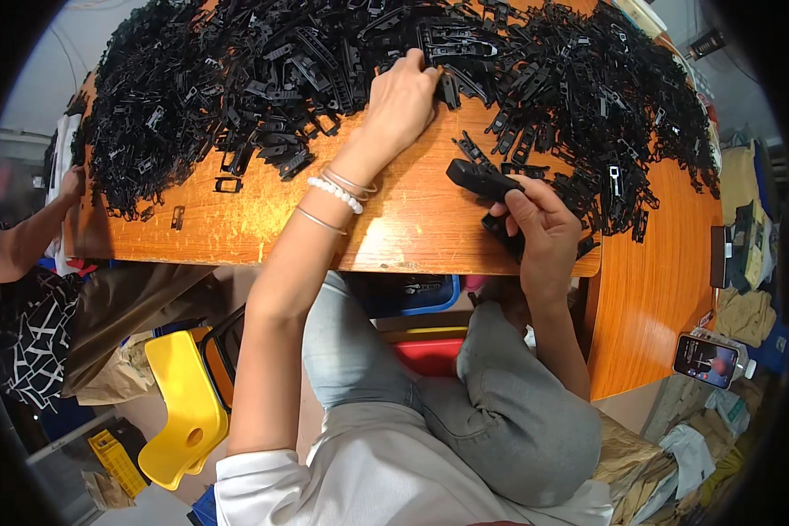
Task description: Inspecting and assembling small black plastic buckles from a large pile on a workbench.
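A broad heap of small black plastic parts (307,61), many of them slotted or framed, covers the far side of a wooden table (263,219). At the heap's near middle edge, my left hand (403,101) reaches in with fingers curled and closed; the fingertips are partly hidden, so what they grip cannot be made out. Closer to the table's front edge, my right hand (545,228) is raised and closed on a long black plastic piece (484,180) between thumb and fingers. Below it, another dark part (502,235) shows against the same hand.
Left of me, another person's arm (26,232) rests near the table edge. A blue bin (425,302) and a red one (430,352) sit under the table. A yellow stool (180,394) stands at left. On the right are a lit phone (707,360) and bags.
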A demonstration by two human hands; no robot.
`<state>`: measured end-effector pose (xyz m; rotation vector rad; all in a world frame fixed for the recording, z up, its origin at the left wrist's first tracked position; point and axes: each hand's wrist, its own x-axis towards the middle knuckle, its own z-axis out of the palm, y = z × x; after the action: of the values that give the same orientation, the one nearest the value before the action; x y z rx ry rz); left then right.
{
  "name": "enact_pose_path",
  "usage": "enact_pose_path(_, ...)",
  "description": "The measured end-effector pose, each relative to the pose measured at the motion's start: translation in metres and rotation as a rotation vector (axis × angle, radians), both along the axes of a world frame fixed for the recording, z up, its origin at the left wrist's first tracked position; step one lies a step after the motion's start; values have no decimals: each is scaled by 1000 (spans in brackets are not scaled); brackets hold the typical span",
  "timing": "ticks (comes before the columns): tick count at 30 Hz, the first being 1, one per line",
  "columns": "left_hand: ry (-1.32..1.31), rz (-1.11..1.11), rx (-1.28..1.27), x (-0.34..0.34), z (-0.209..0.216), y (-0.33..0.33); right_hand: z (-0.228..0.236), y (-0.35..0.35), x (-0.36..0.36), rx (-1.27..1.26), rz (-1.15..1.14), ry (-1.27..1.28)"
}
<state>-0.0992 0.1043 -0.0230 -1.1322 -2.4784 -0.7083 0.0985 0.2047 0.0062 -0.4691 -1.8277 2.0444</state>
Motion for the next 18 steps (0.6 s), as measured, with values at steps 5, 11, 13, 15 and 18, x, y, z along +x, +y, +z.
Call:
enact_pose_path(5, 85, -175, -59, 4, 13, -4, -4, 4, 1, -23, -7, -41)
enact_pose_path(11, -647, -147, 62, 14, 27, -27, -7, 3, -3, -8, 26, -93)
enact_pose_path(13, -1029, -42, 227, 20, 28, -36, -6, -1, -4, -15, 31, -100)
enact_pose_path(15, -1085, -92, 342, 18, 13, -46, -5, -3, -4, -22, 32, -112)
enact_pose_path(18, -1255, -52, 322, 32, 30, -58, -7, -2, -4, 27, 49, -117)
